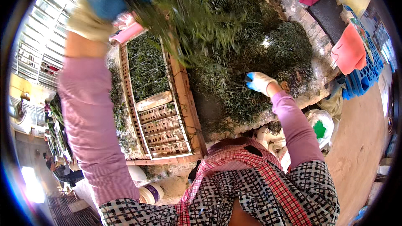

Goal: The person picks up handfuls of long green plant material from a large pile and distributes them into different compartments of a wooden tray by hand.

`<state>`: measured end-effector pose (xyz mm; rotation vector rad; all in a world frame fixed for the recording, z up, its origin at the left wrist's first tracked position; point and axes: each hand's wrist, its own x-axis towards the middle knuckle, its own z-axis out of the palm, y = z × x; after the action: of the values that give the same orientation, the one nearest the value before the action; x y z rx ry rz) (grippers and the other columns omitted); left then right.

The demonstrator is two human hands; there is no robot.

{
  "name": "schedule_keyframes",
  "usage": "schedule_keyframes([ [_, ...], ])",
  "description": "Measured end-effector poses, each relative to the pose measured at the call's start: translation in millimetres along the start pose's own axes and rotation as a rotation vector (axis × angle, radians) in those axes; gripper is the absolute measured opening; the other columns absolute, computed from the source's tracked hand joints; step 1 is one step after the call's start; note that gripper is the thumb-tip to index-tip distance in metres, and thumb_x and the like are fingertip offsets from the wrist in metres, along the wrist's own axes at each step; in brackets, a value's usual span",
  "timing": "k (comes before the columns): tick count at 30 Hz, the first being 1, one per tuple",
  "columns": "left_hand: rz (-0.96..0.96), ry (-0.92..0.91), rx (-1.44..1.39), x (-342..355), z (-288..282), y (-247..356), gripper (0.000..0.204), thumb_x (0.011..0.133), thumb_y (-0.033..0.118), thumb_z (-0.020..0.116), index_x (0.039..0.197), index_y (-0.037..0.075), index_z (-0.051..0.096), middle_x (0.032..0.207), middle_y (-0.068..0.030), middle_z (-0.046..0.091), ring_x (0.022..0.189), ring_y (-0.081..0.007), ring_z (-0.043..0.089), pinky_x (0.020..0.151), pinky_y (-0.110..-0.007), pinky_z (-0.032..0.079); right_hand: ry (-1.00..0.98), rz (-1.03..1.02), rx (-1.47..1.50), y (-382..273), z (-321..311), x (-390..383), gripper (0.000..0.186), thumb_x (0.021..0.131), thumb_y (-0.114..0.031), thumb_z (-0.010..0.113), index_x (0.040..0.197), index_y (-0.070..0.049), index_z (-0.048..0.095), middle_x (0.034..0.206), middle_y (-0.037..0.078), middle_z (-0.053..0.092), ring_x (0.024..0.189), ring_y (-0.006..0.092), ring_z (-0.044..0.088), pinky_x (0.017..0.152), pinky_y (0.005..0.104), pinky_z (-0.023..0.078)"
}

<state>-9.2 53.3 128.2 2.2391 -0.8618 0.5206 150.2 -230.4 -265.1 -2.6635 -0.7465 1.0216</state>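
A large wet heap of dark green, stringy seaweed (234, 54) lies in front of me. My left hand (109, 0), in a cream and blue glove, is raised at the upper left and smeared by motion. It holds a bunch of seaweed strands (180, 25), which trail blurred to the right over the heap. My right hand (260, 83), in a white glove with blue fingers, is closed on seaweed at the heap's right side; its fingertips are partly buried. On the left is a slatted frame (165, 132), its far part covered with seaweed. A wooden block (154, 100) lies across it.
A brown wooden beam (188, 100) runs between frame and heap. A rough stone edge (320, 44) borders the heap. Blue plastic crates (363, 77) with a coral cloth (348, 50) stand at right. A white bucket (322, 119) is near my right elbow. Another person (63, 171) is far left.
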Motion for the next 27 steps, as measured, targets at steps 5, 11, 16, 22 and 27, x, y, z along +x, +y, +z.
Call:
schedule_keyframes([
  [5, -0.63, 0.341, -0.781, -53.7, 92.9, -29.9, 0.036, 0.096, 0.025, 0.063, 0.123, 0.002, 0.057, 0.097, -0.0133, 0.066, 0.075, -0.0175, 0.064, 0.062, -0.031, 0.055, 0.533, -0.383, 0.145, -36.3, -64.8, -83.3, 0.037, 0.09, -0.027, 0.068, 0.119, -0.004, 0.066, 0.111, 0.015, 0.072, 0.09, 0.0298, 0.072, 0.081, 0.0398, 0.057],
  [11, -0.858, 0.569, -1.122, -42.8, 136.5, -16.5, 0.022, 0.099, 0.028, 0.054, 0.104, 0.007, 0.06, 0.081, -0.0031, 0.06, 0.058, -0.0116, 0.052, 0.048, -0.026, 0.043, 0.332, -1.063, 1.062, -140.0, -49.0, -146.0, 0.046, 0.087, -0.01, 0.073, 0.127, 0.003, 0.057, 0.102, 0.014, 0.071, 0.077, 0.0204, 0.065, 0.075, 0.0318, 0.055],
  [16, -0.773, 0.481, -1.13, -44.7, 100.3, -28.8, 0.029, 0.099, 0.032, 0.056, 0.11, 0.005, 0.058, 0.081, -0.0041, 0.057, 0.06, -0.0118, 0.049, 0.05, -0.027, 0.043, -0.056, -0.539, 0.73, -120.6, 11.4, -121.9, 0.033, 0.097, -0.008, 0.06, 0.128, 0.002, 0.058, 0.103, 0.015, 0.069, 0.085, 0.0178, 0.063, 0.075, 0.0286, 0.054],
  [22, -0.848, 0.57, -0.885, -63.4, 113.1, -41.3, 0.025, 0.097, 0.026, 0.059, 0.113, 0.007, 0.062, 0.095, -0.0104, 0.067, 0.073, -0.0207, 0.066, 0.06, -0.033, 0.055, 0.845, -0.916, 0.229, -93.1, -5.5, -126.1, 0.033, 0.083, -0.012, 0.067, 0.115, -0.009, 0.059, 0.078, 0.009, 0.062, 0.06, 0.0235, 0.063, 0.057, 0.0334, 0.052],
  [27, -0.795, 0.301, -0.791, -92.6, 157.2, -35.8, 0.028, 0.102, 0.016, 0.052, 0.12, -0.002, 0.064, 0.106, -0.0109, 0.07, 0.088, -0.0153, 0.067, 0.076, -0.029, 0.057, 1.312, -1.139, -0.154, -157.1, -117.0, -165.0, 0.039, 0.075, -0.003, 0.068, 0.113, -0.009, 0.059, 0.084, 0.009, 0.064, 0.072, 0.0319, 0.066, 0.061, 0.0405, 0.056],
])
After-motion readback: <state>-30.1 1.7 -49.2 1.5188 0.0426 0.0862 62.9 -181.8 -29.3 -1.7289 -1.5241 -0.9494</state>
